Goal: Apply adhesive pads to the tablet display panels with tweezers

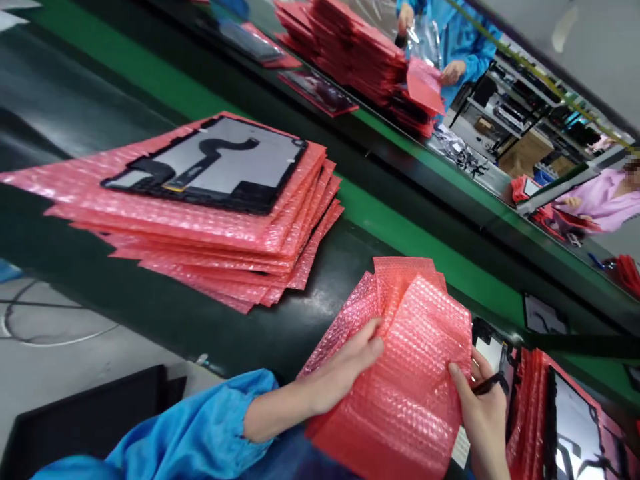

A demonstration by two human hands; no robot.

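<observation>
A red bubble-wrap bag [405, 373] lies tilted before me, over a few more red bubble-wrap bags [350, 320]. My left hand [345, 370] rests across its left side, fingers stretched out against the plastic. At the opposite edge, my right hand [477, 393] pinches the bag, thumb in front and fingers behind. A thin black item [489, 383] shows between the right hand's fingers; its kind is unclear. To the left, a screen panel [215, 163] with a black ribbon cable lies face down on a stack of red bubble-wrap bags [280, 250].
At right, more screen panels [575, 420] stand among red bags. A raised ledge [450, 187] runs behind the dark bench [240, 333], bearing a tall pile of red bags [350, 53]. Across it, a co-worker in blue [475, 40] handles bags; another person wears pink [600, 193].
</observation>
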